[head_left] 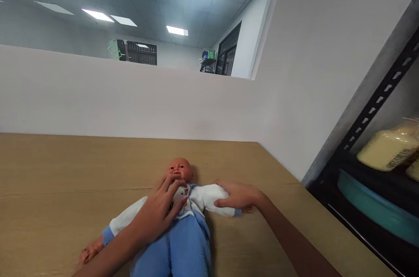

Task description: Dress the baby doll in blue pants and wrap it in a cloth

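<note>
A baby doll lies on its back on the wooden tabletop, head pointing away from me. It wears a white top with blue cuffs and a print on the chest, and blue trousers. Across its chest rests my left hand, fingers spread, partly covering the print. My right hand is wrapped round the white sleeve of the doll's arm on the right, thumb on the near side. The other arm stretches out to the lower left, partly behind my left forearm. The doll's feet are out of view.
A white wall with a wide opening stands behind the table. At right is a black metal shelf rack holding a yellowish wrapped package and a teal basin. Ceiling lights show through the opening.
</note>
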A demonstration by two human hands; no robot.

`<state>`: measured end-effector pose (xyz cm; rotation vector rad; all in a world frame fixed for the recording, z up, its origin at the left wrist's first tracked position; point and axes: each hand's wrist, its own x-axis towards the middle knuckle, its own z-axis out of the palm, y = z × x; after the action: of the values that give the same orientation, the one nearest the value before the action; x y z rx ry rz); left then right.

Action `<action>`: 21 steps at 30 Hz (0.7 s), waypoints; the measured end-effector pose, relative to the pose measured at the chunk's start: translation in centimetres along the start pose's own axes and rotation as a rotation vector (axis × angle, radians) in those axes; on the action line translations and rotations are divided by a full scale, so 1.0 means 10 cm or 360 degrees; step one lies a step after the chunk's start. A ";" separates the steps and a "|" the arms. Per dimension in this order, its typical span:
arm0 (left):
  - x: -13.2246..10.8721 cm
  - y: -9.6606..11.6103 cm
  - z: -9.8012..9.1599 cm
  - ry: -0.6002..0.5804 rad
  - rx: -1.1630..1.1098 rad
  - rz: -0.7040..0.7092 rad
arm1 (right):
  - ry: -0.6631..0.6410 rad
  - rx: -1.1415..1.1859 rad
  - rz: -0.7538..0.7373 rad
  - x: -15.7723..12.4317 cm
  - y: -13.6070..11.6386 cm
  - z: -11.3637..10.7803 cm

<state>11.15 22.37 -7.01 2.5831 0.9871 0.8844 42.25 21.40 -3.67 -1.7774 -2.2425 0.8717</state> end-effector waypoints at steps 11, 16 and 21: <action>-0.86 -0.21 0.03 0.0070 -0.0659 -0.0725 | 0.0619 -0.0008 -0.0175 -0.16 -0.05 0.65; -0.85 -0.15 -0.06 0.0025 -0.0852 -0.0877 | 0.0735 0.0399 -0.0416 -0.28 -0.31 1.16; -0.89 -0.29 0.07 0.0092 -0.1145 -0.1131 | 0.0553 0.0842 -0.0435 -0.21 -0.22 1.36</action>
<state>4.84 18.60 -12.81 1.4700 1.1962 0.8817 34.75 14.50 -13.18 -1.2391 -1.7653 0.9055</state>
